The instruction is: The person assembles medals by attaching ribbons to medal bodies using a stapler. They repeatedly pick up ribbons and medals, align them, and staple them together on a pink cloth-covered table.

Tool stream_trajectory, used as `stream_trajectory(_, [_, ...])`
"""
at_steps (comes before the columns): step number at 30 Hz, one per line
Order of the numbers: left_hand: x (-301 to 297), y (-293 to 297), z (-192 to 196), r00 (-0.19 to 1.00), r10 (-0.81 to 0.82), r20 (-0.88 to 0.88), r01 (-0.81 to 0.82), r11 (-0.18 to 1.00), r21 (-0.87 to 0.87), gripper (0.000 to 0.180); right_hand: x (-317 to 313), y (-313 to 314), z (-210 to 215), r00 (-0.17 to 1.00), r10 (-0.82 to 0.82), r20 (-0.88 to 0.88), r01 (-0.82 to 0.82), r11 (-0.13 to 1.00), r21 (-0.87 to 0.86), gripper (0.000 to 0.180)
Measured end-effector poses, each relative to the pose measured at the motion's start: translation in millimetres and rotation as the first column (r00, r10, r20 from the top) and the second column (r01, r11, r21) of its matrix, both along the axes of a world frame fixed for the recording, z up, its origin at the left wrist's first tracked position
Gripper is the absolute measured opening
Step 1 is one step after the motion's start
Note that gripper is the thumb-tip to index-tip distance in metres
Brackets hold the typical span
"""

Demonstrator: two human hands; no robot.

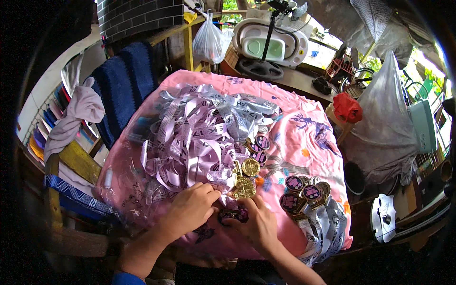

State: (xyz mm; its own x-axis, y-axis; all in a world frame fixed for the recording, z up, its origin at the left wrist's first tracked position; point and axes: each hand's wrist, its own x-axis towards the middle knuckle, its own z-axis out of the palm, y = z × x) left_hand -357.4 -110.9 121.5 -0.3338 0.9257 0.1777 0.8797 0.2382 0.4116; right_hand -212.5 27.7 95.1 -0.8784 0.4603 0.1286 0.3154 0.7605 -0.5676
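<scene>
My left hand (pixel 194 205) has its fingers pinched on a lilac ribbon (pixel 221 178) at the near edge of a large ribbon pile (pixel 192 128). My right hand (pixel 256 219) curls around a dark-faced medal (pixel 233 216) with pink marks, partly hidden under the fingers. Just beyond both hands lie gold medals (pixel 250 167), and farther up are more dark-and-pink medals (pixel 261 142) beside silver-grey ribbons (pixel 251 105). To the right, a cluster of medals (pixel 304 192) rests on its own grey ribbons (pixel 327 228).
Everything lies on a pink printed cloth (pixel 285 237) over a table. Clear plastic wrap (pixel 123 190) covers its left side. A blue towel (pixel 124 90) hangs at left; a stand's round black base (pixel 260 69) is behind. A red flower-like object (pixel 347 108) stands at the right edge.
</scene>
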Motion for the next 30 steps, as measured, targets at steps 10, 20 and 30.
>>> stream_trajectory(10, [22,-4,-21,0.966,0.152,0.210,-0.183,0.973,0.140,0.025,24,-12,-3,0.992,0.093,-0.082,-0.102,0.988,-0.114,0.027])
stream_trajectory(20, [48,-9,4,0.874,0.206,0.441,-0.307,0.936,0.171,0.015,49,-15,5,0.992,-0.087,-0.094,-0.018,0.635,-0.772,0.019])
stream_trajectory(30, [45,26,26,0.798,0.207,0.567,-0.313,0.945,0.096,0.020,28,38,-1,0.944,-0.186,-0.272,-0.142,0.514,-0.846,0.022])
